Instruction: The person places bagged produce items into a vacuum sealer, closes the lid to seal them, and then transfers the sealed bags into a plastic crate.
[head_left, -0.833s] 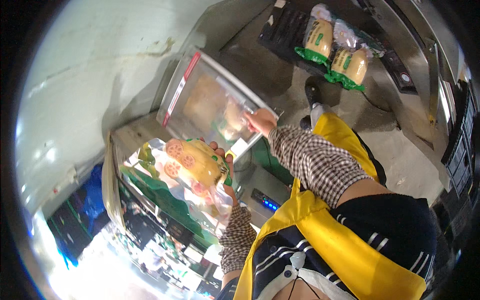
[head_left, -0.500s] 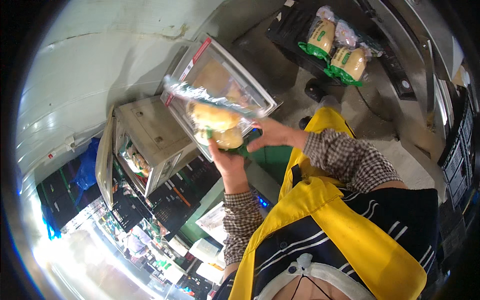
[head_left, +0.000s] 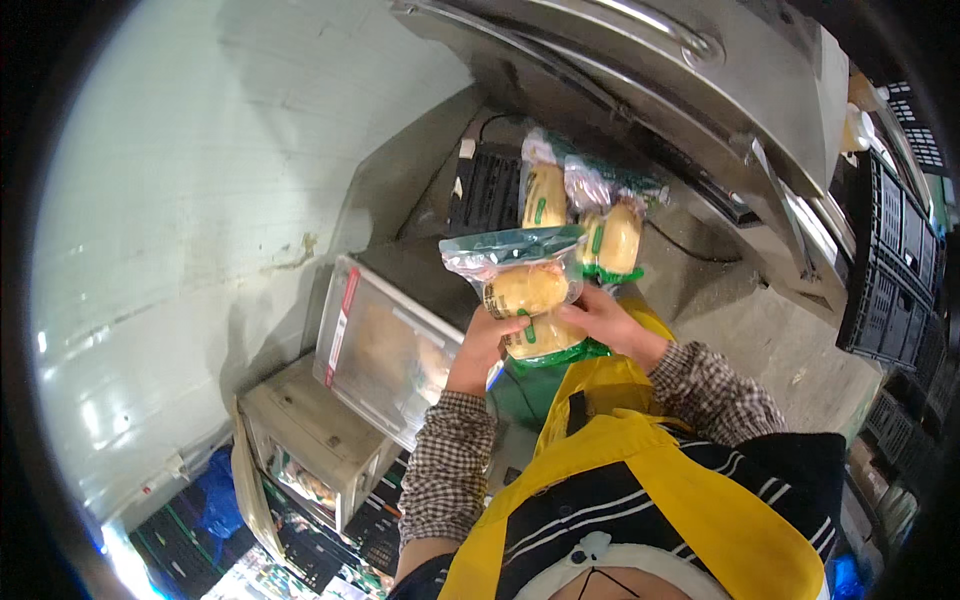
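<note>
A clear plastic bag of bread rolls (head_left: 530, 290) with a green end is held up in front of my body. My left hand (head_left: 482, 345) is closed on the bag's left side, thumb across its front. My right hand (head_left: 612, 325) grips the bag's right side, thumb pressed on the lower roll. Beyond it, a similar bread bag (head_left: 545, 195) and another bread bag (head_left: 622, 238) with a green end lie by a black crate (head_left: 483, 190). Left of my left hand stands a clear-fronted box (head_left: 385, 345) with a red strip.
A beige box (head_left: 310, 420) with its door swung out holds bagged food at the lower left. A blue plastic bag (head_left: 218, 495) lies on black crates. Black crates (head_left: 890, 250) are stacked at the right; a steel machine (head_left: 680, 70) runs along the far side.
My hands and the bread bag have moved right, away from the front of the clear-fronted box. My right hand now grips the bag's side. The view has turned toward the far bread bags.
</note>
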